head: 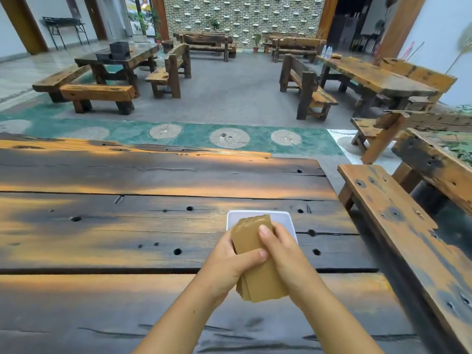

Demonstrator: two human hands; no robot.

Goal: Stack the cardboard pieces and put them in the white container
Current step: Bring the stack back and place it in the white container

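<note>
A thick stack of brown cardboard pieces [251, 236] is held above the dark wooden table [127, 226], tilted away from me. My left hand [229, 261] grips its left side with the thumb across the top piece. My right hand [283, 254] clasps the right side, index finger lying on top. Just beyond the stack sits the white container [286, 219], a shallow rectangular tray; the stack's far end overlaps its near-left part and hides most of its inside.
A worn wooden bench [398, 226] runs along the table's right side. The table's far edge [178, 152] lies ahead, with a green and grey floor beyond. More wooden tables and benches stand further back in the room.
</note>
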